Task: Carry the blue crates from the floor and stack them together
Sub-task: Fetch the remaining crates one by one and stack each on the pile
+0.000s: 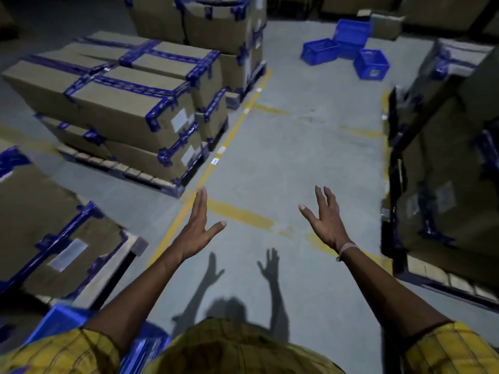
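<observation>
Crates at the floor's far end, three lying skewed and touching, we judge light, stiff moulded plastic best gripped at opposite rims, long axes pointing differently, while our left hand and right hand hang spread, holding nothing.
</observation>
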### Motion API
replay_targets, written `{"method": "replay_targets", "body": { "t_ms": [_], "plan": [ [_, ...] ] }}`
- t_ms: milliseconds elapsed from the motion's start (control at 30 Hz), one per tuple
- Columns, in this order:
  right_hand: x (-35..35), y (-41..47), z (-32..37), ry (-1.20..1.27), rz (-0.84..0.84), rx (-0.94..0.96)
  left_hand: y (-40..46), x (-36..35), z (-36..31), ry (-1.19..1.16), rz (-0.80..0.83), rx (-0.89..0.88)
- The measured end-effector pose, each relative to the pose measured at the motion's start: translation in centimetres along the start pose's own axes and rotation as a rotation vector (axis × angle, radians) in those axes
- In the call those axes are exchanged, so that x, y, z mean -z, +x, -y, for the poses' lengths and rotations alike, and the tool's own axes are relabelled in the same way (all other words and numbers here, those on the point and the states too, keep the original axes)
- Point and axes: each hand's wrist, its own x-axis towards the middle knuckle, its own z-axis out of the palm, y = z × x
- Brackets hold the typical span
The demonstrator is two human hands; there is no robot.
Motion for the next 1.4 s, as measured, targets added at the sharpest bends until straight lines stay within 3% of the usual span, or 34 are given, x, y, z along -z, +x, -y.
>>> {"method": "replay_targets", "body": {
  "t_ms": [433,700,933,1133,1400],
  "plan": [
    [3.6,22.3,-3.7,0.06,-0.149,-0.202,30.2,1.0,0.1,-0.037,0.133,-0.159],
    [5.2,36.0,-3.7,0.144,-0.267,-0.317,50.5,3.9,-1.4,0.012,0.334,-0.22],
    [8.0,46.6,-8.1,0.228,-0.353,-0.378,67.1,0.7,-3.3,0.016,0.401,-0.282],
    [13.1,60.0,-14.5,0.246,-0.393,-0.38,81.5,-3.8,-6.0,-0.035,0.39,-0.272],
    [21.6,79.7,-18.0,0.182,-0.327,-0.334,99.7,-6.0,-11.1,-0.086,0.32,-0.237]
  ]
}}
